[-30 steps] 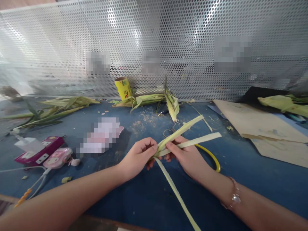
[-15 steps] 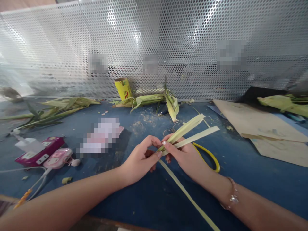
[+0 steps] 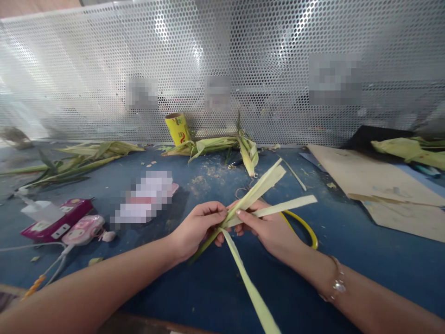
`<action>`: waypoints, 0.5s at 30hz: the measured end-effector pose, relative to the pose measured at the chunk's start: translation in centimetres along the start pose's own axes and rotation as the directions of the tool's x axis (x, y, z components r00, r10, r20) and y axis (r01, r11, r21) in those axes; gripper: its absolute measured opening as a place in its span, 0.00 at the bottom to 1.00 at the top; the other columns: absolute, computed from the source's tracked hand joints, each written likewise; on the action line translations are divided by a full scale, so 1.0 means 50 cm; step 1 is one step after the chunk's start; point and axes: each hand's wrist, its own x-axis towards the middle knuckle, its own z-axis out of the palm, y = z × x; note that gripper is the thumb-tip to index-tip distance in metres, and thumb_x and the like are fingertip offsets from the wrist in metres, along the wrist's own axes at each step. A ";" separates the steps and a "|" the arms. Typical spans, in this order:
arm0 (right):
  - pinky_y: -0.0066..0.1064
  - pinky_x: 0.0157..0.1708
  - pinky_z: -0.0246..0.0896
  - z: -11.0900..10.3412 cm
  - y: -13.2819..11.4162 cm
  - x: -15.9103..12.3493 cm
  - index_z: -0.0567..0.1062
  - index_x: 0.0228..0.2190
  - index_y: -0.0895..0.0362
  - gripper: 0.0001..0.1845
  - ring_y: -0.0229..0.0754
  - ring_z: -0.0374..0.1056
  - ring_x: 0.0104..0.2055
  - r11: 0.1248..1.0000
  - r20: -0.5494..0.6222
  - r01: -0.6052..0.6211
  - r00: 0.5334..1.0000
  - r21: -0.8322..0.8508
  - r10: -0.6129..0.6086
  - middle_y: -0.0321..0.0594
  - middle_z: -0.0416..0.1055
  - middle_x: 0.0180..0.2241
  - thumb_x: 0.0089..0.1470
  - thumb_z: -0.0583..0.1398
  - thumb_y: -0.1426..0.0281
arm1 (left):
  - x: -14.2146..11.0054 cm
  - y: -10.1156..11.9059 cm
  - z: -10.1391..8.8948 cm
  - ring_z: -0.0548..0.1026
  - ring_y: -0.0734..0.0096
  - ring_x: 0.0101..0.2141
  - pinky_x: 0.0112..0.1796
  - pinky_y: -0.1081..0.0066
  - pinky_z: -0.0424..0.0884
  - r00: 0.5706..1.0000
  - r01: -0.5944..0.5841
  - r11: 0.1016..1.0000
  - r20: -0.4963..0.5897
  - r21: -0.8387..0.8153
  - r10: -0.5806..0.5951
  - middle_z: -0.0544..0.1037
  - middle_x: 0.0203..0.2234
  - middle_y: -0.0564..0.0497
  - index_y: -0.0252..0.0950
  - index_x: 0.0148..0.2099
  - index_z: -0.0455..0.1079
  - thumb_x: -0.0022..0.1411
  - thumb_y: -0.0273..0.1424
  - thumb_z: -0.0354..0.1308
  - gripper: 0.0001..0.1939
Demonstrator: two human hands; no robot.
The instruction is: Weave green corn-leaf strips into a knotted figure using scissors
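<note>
Nearer to us than the yellow tube (image 3: 178, 127), and to its right, our two hands meet over the pale corn husk strips (image 3: 259, 190) above the desk (image 3: 156, 283). Our left hand (image 3: 193, 232) is closed in a narrow pinch on the gathered part, where the strips cross, with a greenish end (image 3: 206, 246) poking out beneath it. Our right hand (image 3: 273, 232) has its thumb laid on the husk just beside that crossing, its fingers tucked behind. We would do best to let the left pinch carry the crossing and the right thumb press each strip flat, so that no layer slips or rolls over. The broad pieces fan away from us, while the long strip (image 3: 245, 273) hangs toward us, farthest from the tube; we judge it the likeliest to twist, so we should straighten it before drawing on it. A light, even pull along the grain should suit the husk, since a sideways tug could split it. We should also lift the ends over the yellow loop (image 3: 308, 225) by our right wrist, right of the tube and nearer us, to avoid a snag.
</note>
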 end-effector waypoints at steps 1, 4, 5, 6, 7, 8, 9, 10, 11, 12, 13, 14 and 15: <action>0.29 0.25 0.64 0.000 0.002 0.000 0.71 0.29 0.57 0.06 0.35 0.65 0.23 1.000 0.002 -0.009 1.000 0.014 0.009 0.34 0.68 0.21 0.47 0.57 0.67 | 0.000 0.001 0.001 0.66 0.81 0.16 0.19 0.77 0.64 1.000 0.004 1.000 -0.001 0.005 -0.004 0.71 0.21 0.53 0.34 0.29 0.61 0.56 0.34 0.55 0.10; 0.28 0.24 0.64 0.001 0.006 0.002 0.71 0.28 0.57 0.06 0.35 0.65 0.23 1.000 -0.025 -0.019 1.000 -0.016 0.019 0.33 0.68 0.20 0.47 0.56 0.68 | -0.003 0.001 0.005 0.67 0.80 0.15 0.18 0.77 0.65 0.999 -0.043 0.996 -0.007 0.079 0.044 0.71 0.21 0.56 0.37 0.35 0.59 0.57 0.33 0.54 0.07; 0.28 0.23 0.63 0.002 0.006 0.002 0.70 0.27 0.57 0.05 0.35 0.64 0.21 0.999 -0.039 -0.017 0.999 -0.052 0.015 0.32 0.66 0.19 0.48 0.56 0.69 | -0.004 0.000 0.007 0.67 0.80 0.15 0.18 0.76 0.65 0.997 -0.073 0.991 -0.005 0.111 0.074 0.71 0.22 0.57 0.38 0.36 0.57 0.57 0.33 0.53 0.07; 0.27 0.22 0.62 0.002 0.005 0.003 0.69 0.25 0.57 0.05 0.34 0.63 0.20 0.996 -0.051 -0.011 0.999 -0.091 0.007 0.32 0.65 0.18 0.48 0.55 0.70 | -0.006 -0.001 0.008 0.67 0.79 0.15 0.18 0.76 0.66 0.995 -0.101 0.984 -0.002 0.144 0.103 0.71 0.23 0.58 0.39 0.37 0.56 0.57 0.32 0.53 0.07; 0.26 0.22 0.61 0.002 0.003 0.003 0.69 0.23 0.57 0.05 0.34 0.62 0.19 0.992 -0.061 -0.007 0.998 -0.129 -0.001 0.31 0.64 0.16 0.48 0.55 0.70 | -0.009 -0.001 0.010 0.68 0.79 0.15 0.18 0.75 0.67 0.992 -0.126 0.976 -0.003 0.180 0.129 0.71 0.24 0.58 0.40 0.36 0.55 0.58 0.31 0.51 0.06; 0.26 0.22 0.61 0.002 0.001 0.003 0.68 0.22 0.57 0.06 0.33 0.62 0.19 0.987 -0.065 -0.003 0.998 -0.160 -0.007 0.30 0.63 0.16 0.48 0.55 0.70 | -0.011 -0.002 0.011 0.68 0.79 0.15 0.18 0.75 0.67 0.989 -0.146 0.965 -0.006 0.217 0.150 0.71 0.24 0.58 0.40 0.36 0.54 0.59 0.30 0.50 0.05; 0.26 0.22 0.61 0.003 -0.001 0.003 0.67 0.22 0.57 0.07 0.33 0.62 0.19 0.984 -0.064 0.001 0.998 -0.180 -0.013 0.30 0.63 0.15 0.48 0.55 0.70 | -0.014 -0.002 0.013 0.68 0.79 0.15 0.18 0.75 0.67 0.986 -0.159 0.954 -0.010 0.255 0.167 0.70 0.24 0.57 0.39 0.36 0.54 0.59 0.29 0.49 0.04; 0.26 0.21 0.61 0.003 -0.003 0.002 0.67 0.21 0.57 0.07 0.33 0.62 0.19 0.982 -0.063 0.004 0.998 -0.190 -0.016 0.30 0.63 0.15 0.49 0.55 0.70 | -0.016 -0.001 0.014 0.68 0.79 0.15 0.17 0.76 0.67 0.983 -0.170 0.940 -0.016 0.295 0.182 0.70 0.24 0.57 0.39 0.36 0.54 0.60 0.29 0.47 0.02; 0.26 0.21 0.60 0.003 -0.005 0.002 0.67 0.21 0.57 0.07 0.33 0.62 0.19 0.982 -0.065 0.004 0.998 -0.190 -0.016 0.30 0.63 0.15 0.48 0.55 0.70 | -0.018 -0.001 0.015 0.68 0.80 0.15 0.16 0.76 0.66 0.981 -0.175 0.927 -0.019 0.333 0.192 0.70 0.23 0.57 0.39 0.36 0.55 0.61 0.30 0.46 0.01; 0.26 0.21 0.60 0.003 -0.007 0.002 0.67 0.21 0.57 0.07 0.33 0.62 0.18 0.983 -0.068 -0.001 0.998 -0.185 -0.012 0.29 0.62 0.15 0.48 0.55 0.69 | -0.020 0.000 0.016 0.67 0.80 0.14 0.15 0.77 0.65 0.980 -0.176 0.915 -0.024 0.364 0.198 0.69 0.23 0.57 0.39 0.37 0.55 0.61 0.30 0.45 0.01; 0.26 0.20 0.60 0.003 -0.008 0.002 0.66 0.21 0.57 0.07 0.33 0.61 0.18 0.984 -0.073 -0.008 0.997 -0.179 -0.005 0.29 0.62 0.15 0.48 0.55 0.69 | -0.021 0.001 0.016 0.66 0.81 0.13 0.14 0.78 0.63 0.979 -0.177 0.904 -0.030 0.389 0.204 0.68 0.21 0.58 0.39 0.37 0.56 0.62 0.31 0.44 0.03; 0.26 0.20 0.60 0.004 -0.010 0.001 0.66 0.21 0.57 0.07 0.33 0.61 0.17 0.985 -0.079 -0.017 0.997 -0.174 0.003 0.29 0.62 0.14 0.47 0.56 0.69 | -0.021 0.002 0.017 0.65 0.82 0.13 0.14 0.79 0.62 0.977 -0.179 0.896 -0.036 0.405 0.211 0.67 0.20 0.59 0.38 0.37 0.57 0.62 0.32 0.44 0.04; 0.25 0.19 0.59 0.004 -0.011 0.001 0.66 0.21 0.57 0.06 0.33 0.61 0.17 0.985 -0.084 -0.025 0.996 -0.171 0.010 0.29 0.62 0.14 0.47 0.56 0.69 | -0.022 0.003 0.018 0.64 0.82 0.12 0.14 0.80 0.62 0.974 -0.186 0.892 -0.038 0.413 0.221 0.66 0.18 0.60 0.38 0.36 0.58 0.62 0.33 0.44 0.05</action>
